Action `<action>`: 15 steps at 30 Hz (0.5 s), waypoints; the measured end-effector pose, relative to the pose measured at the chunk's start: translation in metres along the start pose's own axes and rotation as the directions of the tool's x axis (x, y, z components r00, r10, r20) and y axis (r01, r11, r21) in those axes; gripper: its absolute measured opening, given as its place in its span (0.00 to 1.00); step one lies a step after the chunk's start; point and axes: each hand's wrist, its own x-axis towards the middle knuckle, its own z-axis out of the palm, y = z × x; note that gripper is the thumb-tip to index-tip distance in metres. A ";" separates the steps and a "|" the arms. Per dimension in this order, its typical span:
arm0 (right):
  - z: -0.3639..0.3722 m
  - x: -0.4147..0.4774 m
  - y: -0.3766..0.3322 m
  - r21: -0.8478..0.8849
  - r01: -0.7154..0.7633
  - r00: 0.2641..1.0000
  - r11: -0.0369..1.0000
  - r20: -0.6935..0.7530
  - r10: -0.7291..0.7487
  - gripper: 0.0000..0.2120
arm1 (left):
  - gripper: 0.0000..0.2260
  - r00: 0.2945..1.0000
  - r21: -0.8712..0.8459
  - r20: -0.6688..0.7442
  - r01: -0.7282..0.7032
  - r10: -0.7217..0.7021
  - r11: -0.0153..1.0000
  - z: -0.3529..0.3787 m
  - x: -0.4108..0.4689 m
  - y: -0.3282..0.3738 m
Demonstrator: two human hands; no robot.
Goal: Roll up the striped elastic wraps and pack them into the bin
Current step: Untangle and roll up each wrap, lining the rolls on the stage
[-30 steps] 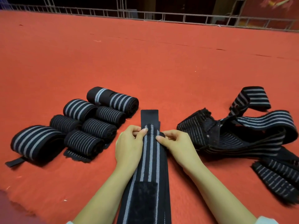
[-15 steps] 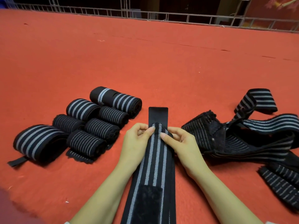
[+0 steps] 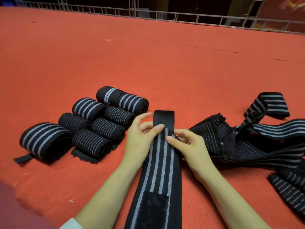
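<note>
Between the two hands, low in the centre of the view, a striped wrap [image 3: 162, 164] lies flat on the red cloth [image 3: 148, 63] and runs from the bottom edge away from the person. Its far end is turned up into a small first fold. A plain black tab [image 3: 164, 119] pokes out beyond that fold, past the fingertips.

The left hand [image 3: 140, 139] holds the fold from its left edge. Its thumb presses down on the band where tab and stripes meet, the other fingers curl behind, and the forefinger points loosely outward beside the tab. The right hand [image 3: 189, 146] pinches the fold's right edge, with one fingertip on top of the stripes and the rest curled beside it; the contact underneath is hidden.

Both grips sit at the wrap's far end. Nearly all its length trails back toward the person between the forearms, with a dark fuzzy patch [image 3: 153, 210] on its near stretch.

Left of the left hand, a cluster of rolled wraps [image 3: 107, 129] sits packed side by side, some with wide grey stripes and some with fine ones. The largest roll [image 3: 44, 139] lies at the cluster's left end with a small strap sticking out. Just beside the right hand, loose wraps [image 3: 247, 146] lie in a tangled heap. A metal railing [image 3: 165, 15] runs along the cloth's far edge.
</note>
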 end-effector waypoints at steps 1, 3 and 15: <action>0.000 0.000 -0.001 0.012 0.001 1.000 1.000 -0.004 -0.001 0.08 | 0.15 1.000 0.032 0.000 0.002 -0.002 0.999 0.000 0.003 0.000; -0.002 0.000 -0.002 0.026 0.005 1.000 1.000 -0.014 -0.004 0.07 | 0.11 1.000 0.083 0.017 0.005 -0.007 0.997 0.002 0.010 0.003; -0.014 0.006 -0.004 -0.048 -0.012 0.998 0.999 0.059 0.015 0.04 | 0.08 0.987 0.003 0.151 0.060 -0.060 0.998 0.022 0.019 0.005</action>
